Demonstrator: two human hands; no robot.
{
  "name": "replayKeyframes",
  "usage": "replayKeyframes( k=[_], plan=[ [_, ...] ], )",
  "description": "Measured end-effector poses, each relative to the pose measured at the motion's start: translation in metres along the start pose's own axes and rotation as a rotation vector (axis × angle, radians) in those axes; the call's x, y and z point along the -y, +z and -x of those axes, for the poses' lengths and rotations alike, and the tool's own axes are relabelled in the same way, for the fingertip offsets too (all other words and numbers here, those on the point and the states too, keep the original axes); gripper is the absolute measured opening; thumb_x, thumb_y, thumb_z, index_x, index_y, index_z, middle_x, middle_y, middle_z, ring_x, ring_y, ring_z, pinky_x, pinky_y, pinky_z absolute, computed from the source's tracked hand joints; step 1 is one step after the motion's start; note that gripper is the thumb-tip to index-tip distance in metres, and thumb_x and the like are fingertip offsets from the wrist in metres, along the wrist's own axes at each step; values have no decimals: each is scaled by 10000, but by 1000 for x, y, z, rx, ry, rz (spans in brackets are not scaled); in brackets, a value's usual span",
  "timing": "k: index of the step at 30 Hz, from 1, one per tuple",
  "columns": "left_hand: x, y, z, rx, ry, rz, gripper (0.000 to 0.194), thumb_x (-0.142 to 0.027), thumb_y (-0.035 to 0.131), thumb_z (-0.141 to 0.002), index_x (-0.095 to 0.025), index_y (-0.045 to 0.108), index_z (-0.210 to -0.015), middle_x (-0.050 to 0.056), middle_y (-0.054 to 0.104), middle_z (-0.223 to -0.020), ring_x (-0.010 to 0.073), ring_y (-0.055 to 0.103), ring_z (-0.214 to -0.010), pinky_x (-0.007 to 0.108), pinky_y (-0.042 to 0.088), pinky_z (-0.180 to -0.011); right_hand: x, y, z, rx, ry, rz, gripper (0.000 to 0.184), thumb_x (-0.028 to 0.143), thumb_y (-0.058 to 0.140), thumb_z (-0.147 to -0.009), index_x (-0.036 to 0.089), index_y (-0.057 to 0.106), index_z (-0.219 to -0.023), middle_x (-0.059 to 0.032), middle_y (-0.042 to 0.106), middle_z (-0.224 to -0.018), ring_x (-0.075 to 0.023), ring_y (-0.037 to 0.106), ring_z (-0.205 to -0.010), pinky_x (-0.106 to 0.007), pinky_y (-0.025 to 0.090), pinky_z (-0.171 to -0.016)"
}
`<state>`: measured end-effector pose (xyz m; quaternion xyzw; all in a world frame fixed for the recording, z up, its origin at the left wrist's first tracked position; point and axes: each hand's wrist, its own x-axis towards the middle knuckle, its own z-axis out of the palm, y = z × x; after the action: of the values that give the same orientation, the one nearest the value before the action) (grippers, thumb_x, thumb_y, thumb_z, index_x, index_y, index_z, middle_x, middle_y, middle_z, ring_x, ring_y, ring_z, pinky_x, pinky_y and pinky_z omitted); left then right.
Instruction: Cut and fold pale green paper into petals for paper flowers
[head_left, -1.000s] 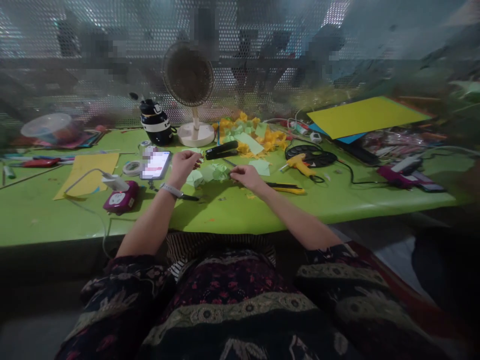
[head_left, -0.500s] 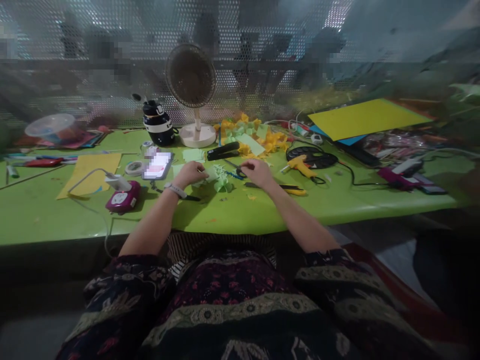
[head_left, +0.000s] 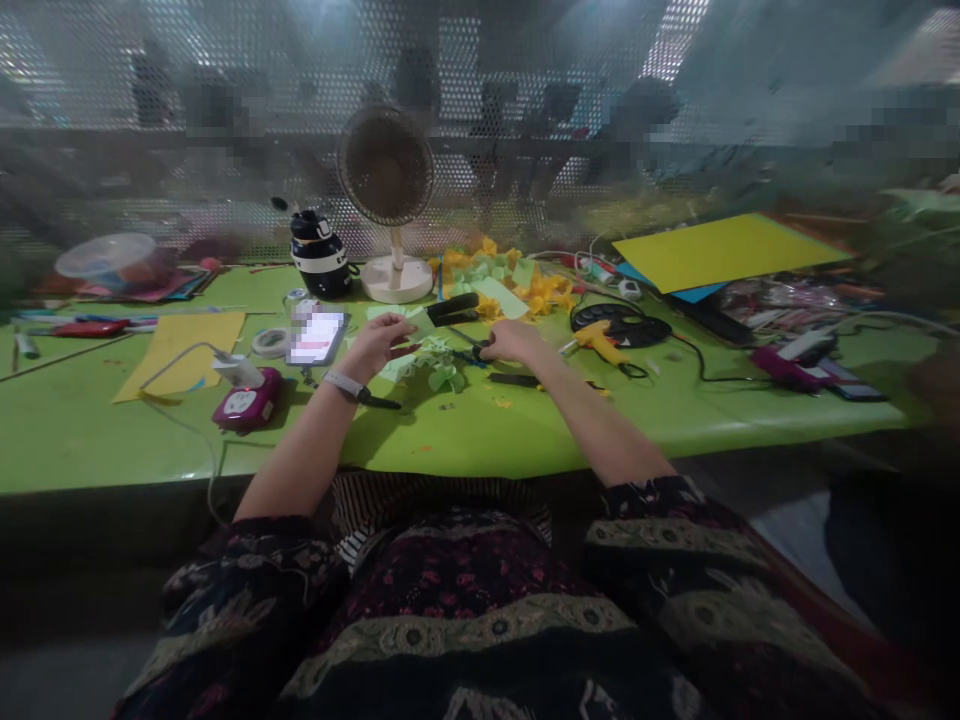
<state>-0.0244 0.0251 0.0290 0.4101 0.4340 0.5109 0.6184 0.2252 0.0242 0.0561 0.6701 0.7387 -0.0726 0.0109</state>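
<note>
My right hand (head_left: 511, 342) is closed around the handles of a pair of scissors (head_left: 474, 346), whose blades point left. Between the fingertips of my left hand (head_left: 384, 340) is a piece of light green paper (head_left: 422, 323), raised a little over the table. Green paper cuttings (head_left: 445, 374) lie below and between both hands. Just behind them rests a black stapler (head_left: 454, 307), partly covered by the paper. A box cutter (head_left: 516, 380) lies under my right wrist. Farther back is a heap of yellow and green paper flowers (head_left: 544, 290).
A yellow glue gun (head_left: 604, 342) rests right of my hand by a black palette-like tray (head_left: 645, 328). At left are a phone (head_left: 319, 338), a tape roll (head_left: 270, 343) and a purple power socket (head_left: 251, 400). A fan (head_left: 396, 280) and a bottle (head_left: 321, 265) stand behind.
My left hand has risen slightly from the cuttings with the green paper, its fingers now stretched further. My right hand has shifted a little with the scissors. The view has tilted slightly.
</note>
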Motion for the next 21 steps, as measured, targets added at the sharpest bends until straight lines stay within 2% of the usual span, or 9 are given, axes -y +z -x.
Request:
replayKeyframes(
  k=[2, 8, 13, 21],
  plan=[
    [1, 1, 1, -16, 10, 8, 296, -42, 763, -692, -181, 526, -801, -15, 652, -740, 112, 667, -702, 304, 613, -751, 3, 2, -5, 39, 11, 24, 260, 368, 735, -792, 147, 763, -925, -168, 761, -963, -312, 700, -919, -338, 475, -707],
    [4, 6, 3, -67, 43, 51, 391, 31, 742, -699, -186, 596, -989, -50, 591, -713, 144, 701, -758, 356, 615, -817, 1, 5, -23, 43, -13, 44, 280, 378, 790, -732, 157, 776, -903, -152, 751, -846, -304, 701, -886, -341, 498, -707],
    [9, 4, -3, -25, -46, 37, 186, -19, 741, -734, -148, 608, -749, 36, 696, -785, 118, 676, -719, 316, 617, -798, -3, -1, -30, 145, -50, 57, 217, 334, 769, -747, 137, 779, -836, -118, 738, -727, -260, 697, -753, -332, 498, -667],
    [13, 9, -4, -31, -119, 150, 311, -19, 810, -653, -180, 548, -694, 33, 709, -688, 142, 696, -633, 281, 643, -681, -12, 2, -23, 127, -57, 23, 176, 276, 763, -744, 133, 786, -844, -105, 759, -728, -236, 716, -736, -293, 493, -638]
  ],
)
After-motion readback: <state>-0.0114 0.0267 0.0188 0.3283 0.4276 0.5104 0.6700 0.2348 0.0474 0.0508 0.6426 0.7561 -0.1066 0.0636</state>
